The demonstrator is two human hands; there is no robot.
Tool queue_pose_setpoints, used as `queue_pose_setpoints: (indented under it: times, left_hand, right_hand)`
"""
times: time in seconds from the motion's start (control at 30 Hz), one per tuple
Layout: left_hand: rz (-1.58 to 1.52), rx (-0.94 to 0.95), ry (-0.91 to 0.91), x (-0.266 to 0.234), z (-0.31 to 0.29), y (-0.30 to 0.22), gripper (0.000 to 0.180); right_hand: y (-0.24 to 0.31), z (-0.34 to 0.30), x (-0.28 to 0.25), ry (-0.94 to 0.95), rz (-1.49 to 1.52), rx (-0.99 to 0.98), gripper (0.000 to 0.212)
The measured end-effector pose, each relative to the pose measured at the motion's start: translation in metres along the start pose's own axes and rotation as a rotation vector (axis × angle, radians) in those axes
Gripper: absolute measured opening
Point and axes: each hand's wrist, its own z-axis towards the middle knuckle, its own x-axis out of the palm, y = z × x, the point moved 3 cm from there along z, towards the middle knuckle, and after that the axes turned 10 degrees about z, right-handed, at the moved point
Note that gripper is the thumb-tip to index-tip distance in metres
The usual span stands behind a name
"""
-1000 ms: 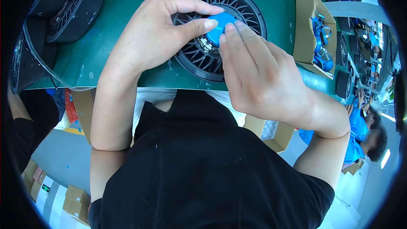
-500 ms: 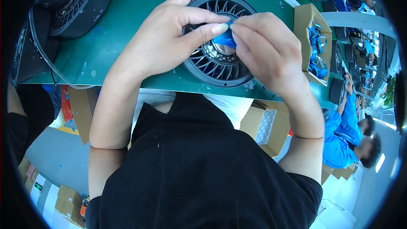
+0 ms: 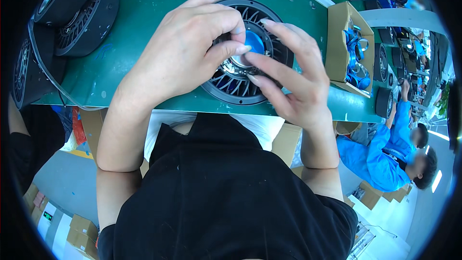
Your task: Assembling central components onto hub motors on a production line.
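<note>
1. A round black fan point(image 3: 240, 79) with curved radial blades lies flat on the green table point(image 3: 144, 9), near its front edge. A blue cap point(image 3: 254, 42) sits at its hub.
2. The left hand point(image 3: 185, 53) and right hand point(image 3: 288, 79) both pinch the hub, fingertips closed around the cap.
3. Half a second ago the fingers hid more of the cap; it now shows more.
4. Right: a cardboard box point(image 3: 339, 24) of blue parts. Far left: stacked black fans point(image 3: 77, 12).
</note>
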Motion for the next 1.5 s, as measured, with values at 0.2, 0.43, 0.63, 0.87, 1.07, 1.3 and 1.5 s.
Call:
queue_pose_setpoints:
  times: [0.2,0.43,0.63,0.87,1.07,1.3,1.5]
  left_hand:
    - [-0.004,-0.108,-0.115,0.006,0.007,-0.003,0.009]
    - [-0.615,-0.343,-0.677,0.012,-0.005,0.027,0.005]
    - [-0.485,-0.649,-0.244,-0.004,-0.052,0.012,0.019]
    - [-0.403,-0.69,0.046,0.014,-0.07,-0.015,0.049]
    - [-0.811,-0.896,0.168,0.026,-0.074,-0.001,0.056]
    - [-0.796,-1.048,0.111,0.018,-0.033,0.009,0.038]
    - [-0.798,-0.888,0.022,0.038,0.064,0.086,0.045]
  right_hand:
    - [0.001,-0.002,0.008,-0.015,0.006,0.004,0.029]
    - [-0.001,0.005,0.013,0.085,0.09,0.04,0.027]
    - [0.003,0.007,0.016,0.079,0.056,0.069,0.027]
    - [0.038,0.003,0.03,-0.027,-0.23,0.208,0.029]
    - [0.037,0.001,0.035,-0.221,-0.264,0.231,0.033]
    - [-0.08,-0.065,-0.105,-0.321,-0.533,0.665,0.03]
    - [-0.117,-0.118,-0.119,-0.05,-0.207,0.772,0.043]
